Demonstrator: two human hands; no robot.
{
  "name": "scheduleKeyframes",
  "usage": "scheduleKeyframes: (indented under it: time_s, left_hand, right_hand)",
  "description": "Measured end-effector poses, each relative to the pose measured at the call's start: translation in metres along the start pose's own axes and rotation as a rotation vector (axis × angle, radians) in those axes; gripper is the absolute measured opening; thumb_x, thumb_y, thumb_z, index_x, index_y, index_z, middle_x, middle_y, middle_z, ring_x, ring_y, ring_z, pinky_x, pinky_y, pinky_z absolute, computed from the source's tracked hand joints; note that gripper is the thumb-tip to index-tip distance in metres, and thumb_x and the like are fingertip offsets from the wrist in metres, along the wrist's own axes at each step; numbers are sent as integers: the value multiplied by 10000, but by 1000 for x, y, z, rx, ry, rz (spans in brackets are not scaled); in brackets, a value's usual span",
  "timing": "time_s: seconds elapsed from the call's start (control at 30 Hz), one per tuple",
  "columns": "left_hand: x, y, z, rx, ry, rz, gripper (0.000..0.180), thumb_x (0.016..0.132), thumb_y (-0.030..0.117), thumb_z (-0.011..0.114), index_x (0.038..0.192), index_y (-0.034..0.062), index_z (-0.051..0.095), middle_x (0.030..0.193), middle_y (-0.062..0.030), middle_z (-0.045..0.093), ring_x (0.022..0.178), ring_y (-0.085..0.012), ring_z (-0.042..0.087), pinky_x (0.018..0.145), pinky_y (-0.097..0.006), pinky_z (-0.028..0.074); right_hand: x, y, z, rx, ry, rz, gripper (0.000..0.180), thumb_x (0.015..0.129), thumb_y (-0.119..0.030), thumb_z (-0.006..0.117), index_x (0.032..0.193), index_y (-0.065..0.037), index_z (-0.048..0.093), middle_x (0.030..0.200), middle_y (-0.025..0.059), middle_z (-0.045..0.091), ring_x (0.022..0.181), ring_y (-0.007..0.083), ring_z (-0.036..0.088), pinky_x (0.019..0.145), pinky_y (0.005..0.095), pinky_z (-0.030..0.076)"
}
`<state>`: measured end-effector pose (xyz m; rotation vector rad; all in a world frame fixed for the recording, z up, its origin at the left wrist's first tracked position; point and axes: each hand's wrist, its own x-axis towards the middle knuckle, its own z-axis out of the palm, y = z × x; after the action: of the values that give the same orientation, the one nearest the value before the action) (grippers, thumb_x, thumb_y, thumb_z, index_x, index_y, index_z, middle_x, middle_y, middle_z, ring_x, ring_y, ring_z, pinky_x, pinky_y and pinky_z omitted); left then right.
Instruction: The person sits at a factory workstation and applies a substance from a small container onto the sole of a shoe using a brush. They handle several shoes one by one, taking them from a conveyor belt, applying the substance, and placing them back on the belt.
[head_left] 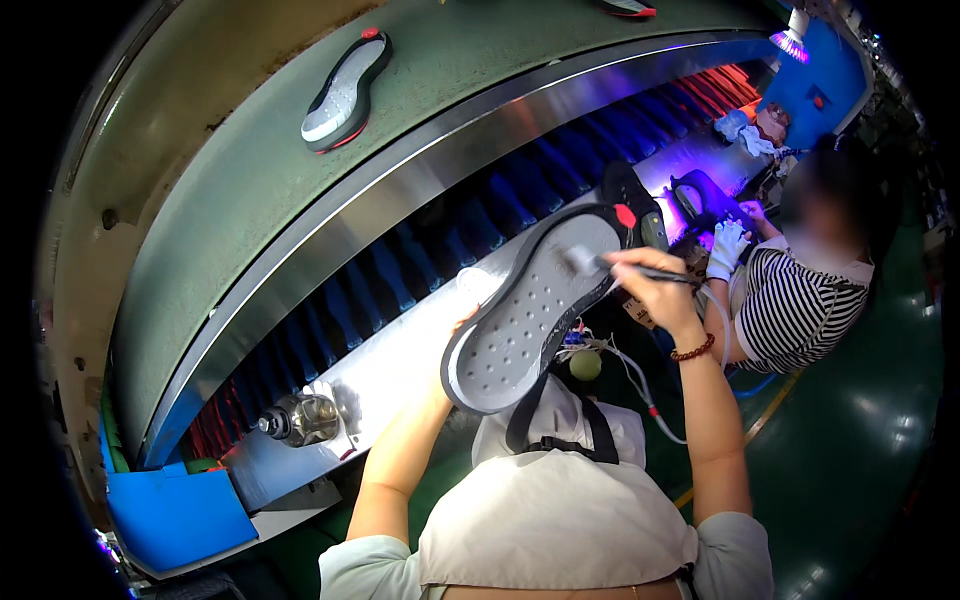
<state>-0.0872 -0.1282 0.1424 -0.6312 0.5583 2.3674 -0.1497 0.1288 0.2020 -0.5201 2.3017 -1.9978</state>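
Note:
A grey shoe sole (520, 310) with a dark rim, rows of small dimples and a red tip is held up in front of me, its inner face showing. My left hand (440, 375) grips its left edge from behind, and the sole hides most of the fingers. In my right hand (660, 295) is a dark-handled brush (650, 272), pinched between the fingers. Its pale bristles touch the sole's upper part, near the red tip. A thin clear tube (718, 310) runs by the right hand and loops down.
Beyond the metal rail, a green conveyor (250, 190) carries another sole (350, 90). A clear bottle (300, 420) lies on the white ledge at left. Dark shoe parts (640, 205) are behind my sole. At right a person in stripes (805, 310) works under violet light.

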Motion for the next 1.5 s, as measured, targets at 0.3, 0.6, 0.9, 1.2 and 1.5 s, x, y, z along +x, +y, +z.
scheduleKeyframes:
  time_s: [0.3, 0.6, 0.9, 1.2, 1.5]
  left_hand:
    - [2, 15, 12, 39, 79, 95, 423, 710, 294, 598, 1028, 18, 565, 954, -150, 603, 796, -252, 598, 753, -355, 473]
    - [67, 133, 190, -130, -631, 587, 549, 819, 435, 349, 1184, 30, 414, 1165, -126, 488, 1061, -313, 456, 873, -519, 357]
    - [164, 183, 244, -471, -210, 723, 915, 748, 625, 328, 1337, 37, -52, 1406, -128, 13, 1289, -271, 97, 1043, -394, 92]
    - [303, 141, 316, 1258, 248, 1267, 673, 760, 315, 538, 1259, -43, 262, 1288, -245, 278, 1202, -307, 293, 984, -340, 248]
    - [358, 189, 354, 2249, 636, 1510, 220, 785, 262, 525, 925, 129, 630, 916, -91, 614, 840, -264, 577, 739, -376, 409]
  right_hand:
    - [-48, -11, 21, 312, -230, 12, 134, 725, -31, 587, 845, 24, 609, 861, 143, 627, 769, 208, 611, 660, 288, 480]
    - [-72, 28, -19, 1079, 319, 67, 183, 797, -54, 521, 952, 35, 559, 987, 225, 563, 819, 239, 560, 697, 289, 433]
    - [-74, 52, -17, 1089, 314, 319, 163, 798, -8, 494, 937, 37, 565, 1000, 231, 557, 861, 219, 563, 687, 268, 449]
    - [-82, 69, -40, 782, 376, 498, 154, 810, 27, 441, 913, 28, 554, 1003, 205, 566, 723, 131, 536, 676, 229, 449]
    - [-98, 70, -60, 836, 557, 592, 172, 755, 44, 500, 902, 36, 590, 967, 170, 594, 709, 103, 541, 649, 202, 441]
